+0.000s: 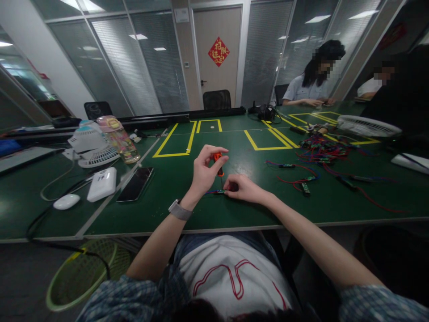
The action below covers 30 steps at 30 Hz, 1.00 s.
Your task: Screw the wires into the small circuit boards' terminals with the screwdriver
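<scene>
My left hand (205, 169), with a watch on its wrist, grips an orange and black screwdriver (219, 171) by its handle between thumb and fingers. The screwdriver stands nearly upright, its thin shaft pointing down at a small green circuit board (219, 192) on the table. Pinched closed, my right hand (244, 188) holds the board's right end. Blue and red wires run from the board to the left, partly behind my left wrist. Whether the screwdriver's tip touches the board is too small to tell.
Right of my hands lie loose wired boards (305, 188) and a tangled wire pile (323, 147). On the left are a phone (136, 184), a white power bank (102, 183), a mouse (66, 201), a bottle (119, 141) and a fan (97, 154). A person (310, 87) sits across the table.
</scene>
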Motion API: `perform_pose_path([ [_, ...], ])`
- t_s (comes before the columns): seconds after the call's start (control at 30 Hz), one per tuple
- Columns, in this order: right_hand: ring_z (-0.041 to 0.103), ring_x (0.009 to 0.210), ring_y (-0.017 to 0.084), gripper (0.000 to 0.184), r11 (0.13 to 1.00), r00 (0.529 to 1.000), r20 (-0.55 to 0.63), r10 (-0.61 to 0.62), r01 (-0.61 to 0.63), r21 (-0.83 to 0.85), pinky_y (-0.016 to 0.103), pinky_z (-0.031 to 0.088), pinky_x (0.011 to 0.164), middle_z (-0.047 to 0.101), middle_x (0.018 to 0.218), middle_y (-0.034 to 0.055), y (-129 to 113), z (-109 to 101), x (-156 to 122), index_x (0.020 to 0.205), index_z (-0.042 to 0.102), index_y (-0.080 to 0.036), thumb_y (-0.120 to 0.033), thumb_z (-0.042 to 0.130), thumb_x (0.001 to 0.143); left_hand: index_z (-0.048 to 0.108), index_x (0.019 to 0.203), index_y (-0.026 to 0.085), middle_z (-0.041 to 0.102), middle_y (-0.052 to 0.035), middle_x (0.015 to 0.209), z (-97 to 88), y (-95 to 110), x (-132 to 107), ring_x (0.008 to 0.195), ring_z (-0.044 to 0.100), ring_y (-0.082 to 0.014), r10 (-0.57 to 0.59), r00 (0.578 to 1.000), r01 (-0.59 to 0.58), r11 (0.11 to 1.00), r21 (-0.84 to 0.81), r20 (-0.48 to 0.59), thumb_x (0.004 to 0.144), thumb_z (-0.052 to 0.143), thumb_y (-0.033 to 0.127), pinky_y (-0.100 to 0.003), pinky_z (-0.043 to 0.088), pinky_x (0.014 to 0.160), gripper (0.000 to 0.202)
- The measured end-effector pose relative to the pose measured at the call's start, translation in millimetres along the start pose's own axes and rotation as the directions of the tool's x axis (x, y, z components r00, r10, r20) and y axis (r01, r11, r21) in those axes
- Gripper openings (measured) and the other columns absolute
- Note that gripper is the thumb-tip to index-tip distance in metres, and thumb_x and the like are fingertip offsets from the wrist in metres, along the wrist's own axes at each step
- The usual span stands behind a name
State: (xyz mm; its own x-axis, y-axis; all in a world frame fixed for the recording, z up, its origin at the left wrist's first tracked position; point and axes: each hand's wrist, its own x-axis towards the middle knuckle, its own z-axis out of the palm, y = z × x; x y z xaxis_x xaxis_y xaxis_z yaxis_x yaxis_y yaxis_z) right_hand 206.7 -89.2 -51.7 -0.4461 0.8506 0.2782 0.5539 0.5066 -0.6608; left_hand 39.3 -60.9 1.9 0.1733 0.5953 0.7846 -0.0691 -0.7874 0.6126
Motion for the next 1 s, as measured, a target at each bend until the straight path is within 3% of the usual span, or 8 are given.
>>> perform_pose_path([
  [0.13, 0.053, 0.06, 0.011, 0.007, 1.0, 1.0, -0.004, -0.014, 0.014, 0.001, 0.022, 0.041, 0.057, 0.06, 0.069, -0.0008, 0.5, 0.4, 0.4, 0.078, 0.064, -0.014, -0.01, 0.068, 0.074, 0.068, 0.116, 0.024, 0.066, -0.0068, 0.111, 0.4, 1.1, -1.6, 0.097, 0.065, -0.0156, 0.007, 0.997, -0.003, 0.998, -0.059, 0.072, 0.099, 0.046, 0.03, -0.027, 0.057, 0.08, 0.028],
  [0.23, 0.054, 0.061, 0.011, 0.007, 1.0, 1.0, 0.0, -0.017, 0.017, 0.005, 0.022, 0.041, 0.058, 0.061, 0.07, -0.0005, 1.0, 0.5, 0.8, 0.078, 0.064, -0.014, -0.011, 0.068, 0.074, 0.061, 0.126, 0.024, 0.066, -0.0088, 0.125, 1.8, 1.4, -1.5, 0.104, 0.067, -0.0183, -0.038, 0.99, 0.063, 0.98, -0.187, 0.138, 0.1, 0.044, 0.029, -0.029, 0.061, 0.079, 0.032],
  [0.47, 0.055, 0.061, 0.012, 0.006, 1.0, 1.0, 0.004, -0.013, 0.013, 0.023, 0.022, 0.041, 0.057, 0.062, 0.071, 0.0001, 3.7, 1.0, 0.8, 0.08, 0.064, -0.014, -0.013, 0.068, 0.075, 0.066, 0.118, 0.021, 0.07, -0.0081, 0.111, 2.6, 3.3, -2.2, 0.09, 0.071, -0.0159, -0.092, 0.991, 0.11, 0.974, -0.197, 0.1, 0.093, 0.059, 0.028, -0.028, 0.063, 0.075, 0.027],
  [0.7, 0.055, 0.062, 0.011, 0.006, 1.0, 1.0, 0.001, -0.007, 0.007, 0.001, 0.022, 0.041, 0.058, 0.062, 0.07, -0.0001, 3.8, 1.0, 0.8, 0.079, 0.065, -0.014, -0.011, 0.068, 0.074, 0.071, 0.1, 0.023, 0.056, 0.0, 0.086, 1.1, -0.5, -1.7, 0.076, 0.059, -0.0091, -0.028, 0.999, 0.028, 0.999, -0.03, -0.022, 0.082, 0.072, 0.022, -0.017, 0.054, 0.062, 0.018],
  [1.0, 0.054, 0.06, 0.011, 0.006, 1.0, 1.0, -0.011, 0.008, -0.008, -0.022, 0.022, 0.042, 0.059, 0.061, 0.067, -0.0008, 2.1, 0.5, 1.1, 0.078, 0.066, -0.014, -0.011, 0.069, 0.073, 0.067, 0.117, 0.021, 0.071, -0.007, 0.108, 0.1, 3.6, -1.2, 0.086, 0.068, -0.0135, -0.059, 0.996, 0.069, 0.984, -0.167, 0.063, 0.096, 0.05, 0.027, -0.025, 0.059, 0.07, 0.027],
])
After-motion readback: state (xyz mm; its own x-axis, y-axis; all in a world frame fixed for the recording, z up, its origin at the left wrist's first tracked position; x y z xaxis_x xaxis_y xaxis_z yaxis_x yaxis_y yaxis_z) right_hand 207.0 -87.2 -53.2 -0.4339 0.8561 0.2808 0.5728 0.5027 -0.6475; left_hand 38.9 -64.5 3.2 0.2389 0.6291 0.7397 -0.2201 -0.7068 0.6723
